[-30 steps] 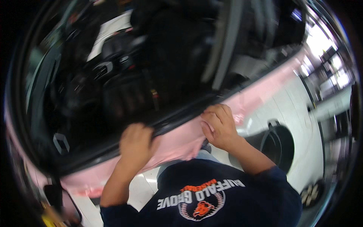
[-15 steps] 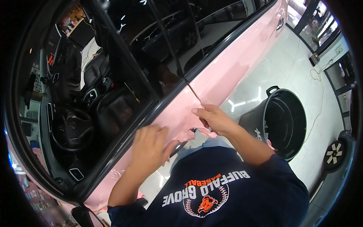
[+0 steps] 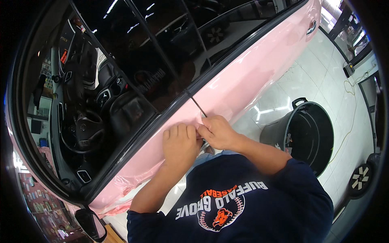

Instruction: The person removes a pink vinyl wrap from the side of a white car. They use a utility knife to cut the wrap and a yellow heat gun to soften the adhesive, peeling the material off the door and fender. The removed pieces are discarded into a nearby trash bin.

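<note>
Glossy pink vinyl film (image 3: 150,158) covers the side of a car, running along the black trim below the windows. My right hand (image 3: 219,131) pinches a raised flap of this film beside the gap between the front and rear doors (image 3: 198,106). Close against it, my left hand (image 3: 180,141) lies with fingers bent over the front door's panel. Its thumb is mostly hidden, next to the right hand's fingertips, and it seems to grip the same film. Lower left, loose film (image 3: 121,187) hangs wrinkled off the panel.
A large dark bin (image 3: 279,131) stands on the tiled floor (image 3: 298,87) to my right. A pale cable (image 3: 349,137) runs beyond it. Another car's wheel (image 3: 360,181) shows at the far right. The side mirror (image 3: 90,223) juts out lower left.
Both hands have come together at the film near the door gap; my left hand moved right and up. The ragged film edge that hung between them is now mostly hidden. The view has shifted slightly.
</note>
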`<action>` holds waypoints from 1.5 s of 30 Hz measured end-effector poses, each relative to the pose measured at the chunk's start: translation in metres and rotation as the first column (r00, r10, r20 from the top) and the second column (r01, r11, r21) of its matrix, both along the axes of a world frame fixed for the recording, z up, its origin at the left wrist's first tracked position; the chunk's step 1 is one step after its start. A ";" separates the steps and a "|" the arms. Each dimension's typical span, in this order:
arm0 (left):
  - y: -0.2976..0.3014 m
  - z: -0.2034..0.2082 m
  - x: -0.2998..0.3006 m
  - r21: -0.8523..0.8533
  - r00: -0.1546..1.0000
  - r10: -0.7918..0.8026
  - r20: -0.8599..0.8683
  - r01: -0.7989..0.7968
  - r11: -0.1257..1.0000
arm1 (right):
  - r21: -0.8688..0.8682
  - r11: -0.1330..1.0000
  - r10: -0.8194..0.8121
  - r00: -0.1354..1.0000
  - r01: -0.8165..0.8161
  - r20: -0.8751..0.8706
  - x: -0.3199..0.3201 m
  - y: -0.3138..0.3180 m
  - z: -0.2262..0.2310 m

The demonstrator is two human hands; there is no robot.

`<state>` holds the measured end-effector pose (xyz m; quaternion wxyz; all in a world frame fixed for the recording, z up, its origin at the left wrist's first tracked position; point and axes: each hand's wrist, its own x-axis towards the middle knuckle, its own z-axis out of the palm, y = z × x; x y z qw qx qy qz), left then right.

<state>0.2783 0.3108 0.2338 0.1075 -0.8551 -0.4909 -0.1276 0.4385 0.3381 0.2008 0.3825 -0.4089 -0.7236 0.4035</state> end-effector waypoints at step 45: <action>-0.008 0.034 -0.049 -0.152 0.946 -0.078 0.315 0.131 0.980 | 0.325 0.929 0.226 0.967 -0.177 -0.119 -0.027 -0.005 0.052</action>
